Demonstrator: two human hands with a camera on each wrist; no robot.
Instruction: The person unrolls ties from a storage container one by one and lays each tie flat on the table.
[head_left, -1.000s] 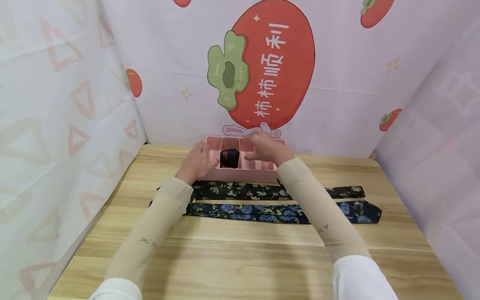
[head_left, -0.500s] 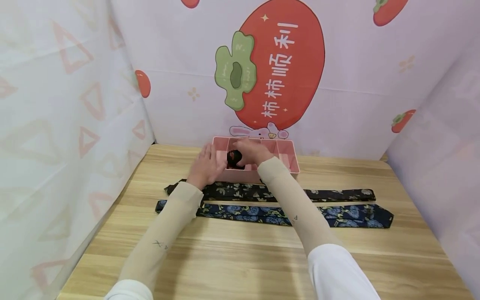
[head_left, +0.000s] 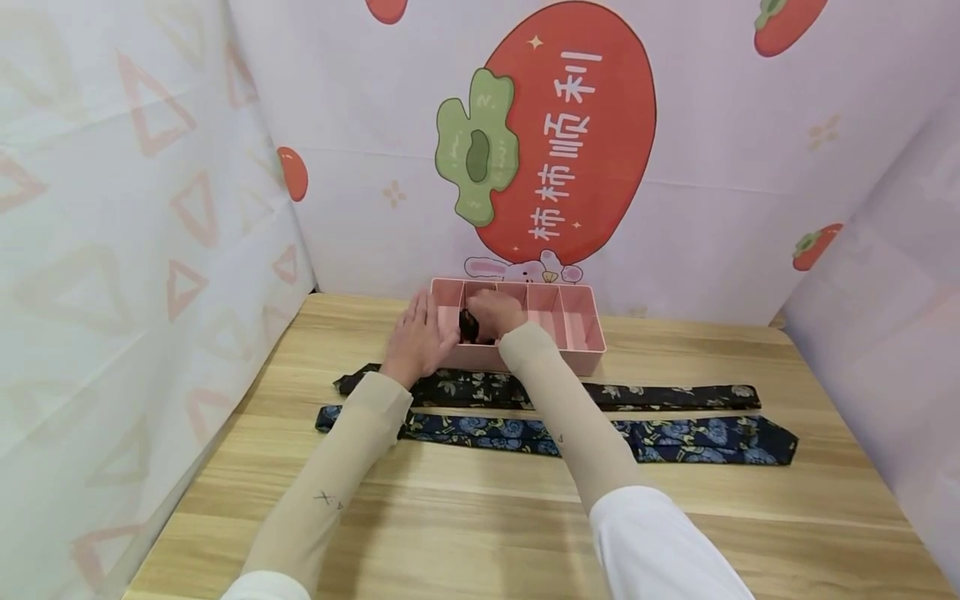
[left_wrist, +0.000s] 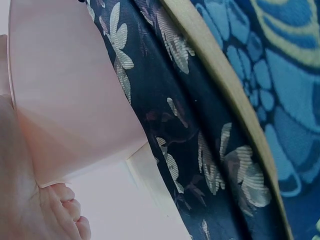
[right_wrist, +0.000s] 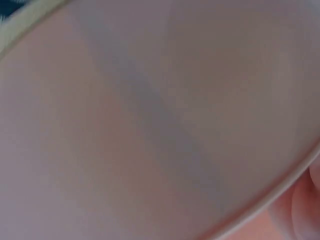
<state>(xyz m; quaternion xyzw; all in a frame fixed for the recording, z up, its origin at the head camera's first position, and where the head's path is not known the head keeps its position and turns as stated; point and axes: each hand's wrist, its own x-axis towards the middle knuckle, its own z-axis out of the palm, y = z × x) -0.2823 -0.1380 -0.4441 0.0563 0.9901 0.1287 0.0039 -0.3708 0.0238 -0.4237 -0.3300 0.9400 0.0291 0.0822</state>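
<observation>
Table [head_left: 480, 517], back edge: roll [head_left: 468, 326] in box [head_left: 480, 359] shows just left of right hand [head_left: 497, 315], grip unclear; left hand [head_left: 417, 338] straight-fingered.

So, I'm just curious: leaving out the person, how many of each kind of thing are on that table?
Ties, laid out lengthwise: 2 (one black, one navy)
Pink divided box: 1
Dark bundle inside it, too hidden to identify: 1
Total: 4

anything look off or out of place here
Nothing looks spilled or damaged: the pink box, black tie and blue tie seem in order. Only the big printed persimmon looks odd, lying sideways, its green top at the left.
</observation>
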